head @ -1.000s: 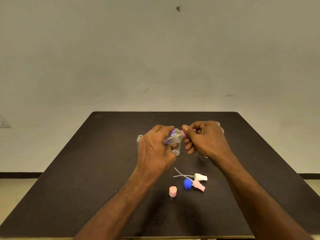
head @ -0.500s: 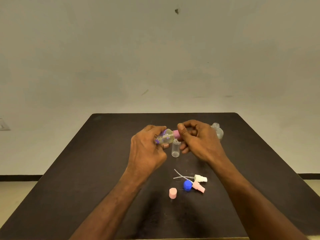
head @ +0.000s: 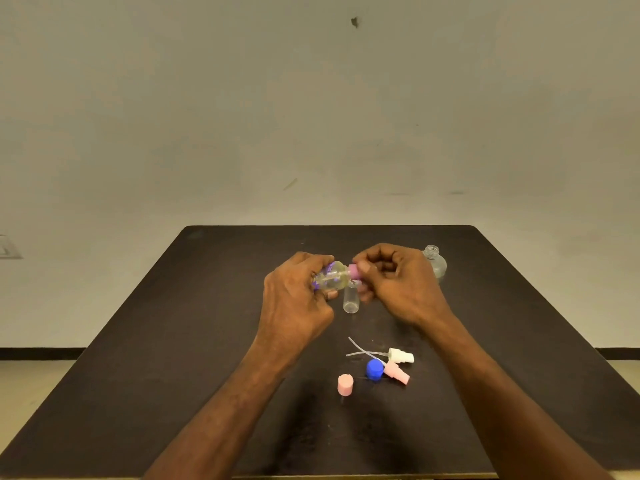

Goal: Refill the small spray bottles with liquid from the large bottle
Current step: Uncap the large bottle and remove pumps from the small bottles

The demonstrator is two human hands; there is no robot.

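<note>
Left grip (head: 294, 296): my fingers curl round the body of the large bottle (head: 334, 277) and hold it above the table (head: 173, 341).
Right grip (head: 398, 285): thumb and fingertips pinch the bottle's pink cap (head: 355, 270).
Bottle axis: sideways, with its base in my left grip and its neck toward my right, which is nearer the cap.
Small bottle (head: 350, 299): upright and open, under the cap, just beside my right grip's lower fingers.
Round clear bottle (head: 435, 263): beyond my right grip and partly hidden by it.
Hard to tell: whether the cap is loosened, the liquid level behind the purple print, and whether my fingers touch the small bottle.
</note>
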